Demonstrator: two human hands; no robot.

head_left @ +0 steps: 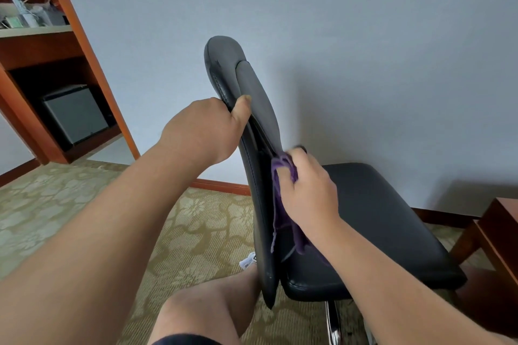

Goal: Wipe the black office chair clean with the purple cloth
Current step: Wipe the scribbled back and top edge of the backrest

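Gripping bunched purple cloth [283, 173] against glossy black office chair [378, 218].

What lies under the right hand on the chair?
The purple cloth, bunched in the right hand against the chair backrest, its end hanging down. The backrest surface beneath it is covered.

Left hand [201, 131] grips chair [372, 213]; right hand [308, 190] clutches cloth [290, 234]; arms extended.

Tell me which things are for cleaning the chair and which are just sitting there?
For the job: black chair, purple cloth, left hand gripping the chair back, right hand holding the cloth.
Just there: wooden shelf, grey box, shelf clutter.
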